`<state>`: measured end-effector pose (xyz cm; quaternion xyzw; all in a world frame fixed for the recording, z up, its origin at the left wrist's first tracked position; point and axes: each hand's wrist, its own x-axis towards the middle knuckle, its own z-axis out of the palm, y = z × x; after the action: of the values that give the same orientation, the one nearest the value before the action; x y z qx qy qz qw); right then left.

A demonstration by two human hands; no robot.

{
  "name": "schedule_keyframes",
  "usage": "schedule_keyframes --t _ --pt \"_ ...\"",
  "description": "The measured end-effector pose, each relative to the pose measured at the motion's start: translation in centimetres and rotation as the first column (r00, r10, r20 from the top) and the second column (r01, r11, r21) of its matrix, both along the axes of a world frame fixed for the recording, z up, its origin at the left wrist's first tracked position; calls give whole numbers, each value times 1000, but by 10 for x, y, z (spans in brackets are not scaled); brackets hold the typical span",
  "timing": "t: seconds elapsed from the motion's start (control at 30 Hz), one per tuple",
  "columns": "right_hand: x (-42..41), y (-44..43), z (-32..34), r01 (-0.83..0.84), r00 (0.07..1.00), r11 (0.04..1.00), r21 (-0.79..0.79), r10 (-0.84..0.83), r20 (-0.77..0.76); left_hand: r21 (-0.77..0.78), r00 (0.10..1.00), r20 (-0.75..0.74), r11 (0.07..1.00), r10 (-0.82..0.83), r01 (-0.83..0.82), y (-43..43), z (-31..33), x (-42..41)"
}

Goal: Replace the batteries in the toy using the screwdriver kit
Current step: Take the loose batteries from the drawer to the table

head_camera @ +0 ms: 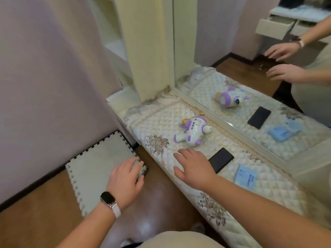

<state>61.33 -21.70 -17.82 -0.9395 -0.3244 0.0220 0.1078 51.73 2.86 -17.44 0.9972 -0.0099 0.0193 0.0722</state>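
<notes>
A white and purple toy [192, 131] lies on its side on the quilted table cover [161, 122], near the mirror. My right hand [193, 165] hovers flat over the cover just in front of the toy, fingers spread and holding nothing. My left hand [128, 178], with a watch on its wrist, is off the table's left edge above the floor, fingers relaxed and empty. A light blue flat packet [246, 177] lies to the right on the cover; whether it is the screwdriver kit cannot be told.
A black phone [221, 162] lies between my right hand and the blue packet. A large mirror [268, 86] stands along the table's back edge and reflects everything. A foam puzzle mat [100, 158] lies on the wooden floor at left.
</notes>
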Motion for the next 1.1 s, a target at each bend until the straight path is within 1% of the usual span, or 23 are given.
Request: schedule_keyframes --t 0.13,0.3,0.47,0.53,0.7,0.77,0.87,0.97,1.1 --pt "-29 54 14 -40 998 999 -14 40 38 -1 1000 22 1000 21 -21 44 1 -28" --pt "-89 147 21 -64 998 998 -10 64 28 -22 995 63 997 78 -77 121 3 -79" --pt "-140 246 25 -237 969 969 -64 241 57 1 989 77 992 129 -129 210 0 -142" --pt "-155 282 32 -296 951 953 -63 301 74 9 981 70 983 183 -184 240 -1 -170" --pt "-181 356 51 -470 869 882 -39 470 153 8 931 188 948 312 -319 291 0 -228" --pt "-187 382 54 -538 827 842 -43 537 166 17 898 232 922 373 -387 304 3 -246" --pt "-194 420 57 -630 761 775 -42 628 166 -10 837 238 863 493 -506 322 7 -269" --pt "-202 461 55 -722 679 692 -14 712 177 -25 770 207 790 603 -612 339 8 -291" --pt "-210 524 49 -825 564 562 67 806 182 -9 654 134 660 745 -751 366 11 -315"
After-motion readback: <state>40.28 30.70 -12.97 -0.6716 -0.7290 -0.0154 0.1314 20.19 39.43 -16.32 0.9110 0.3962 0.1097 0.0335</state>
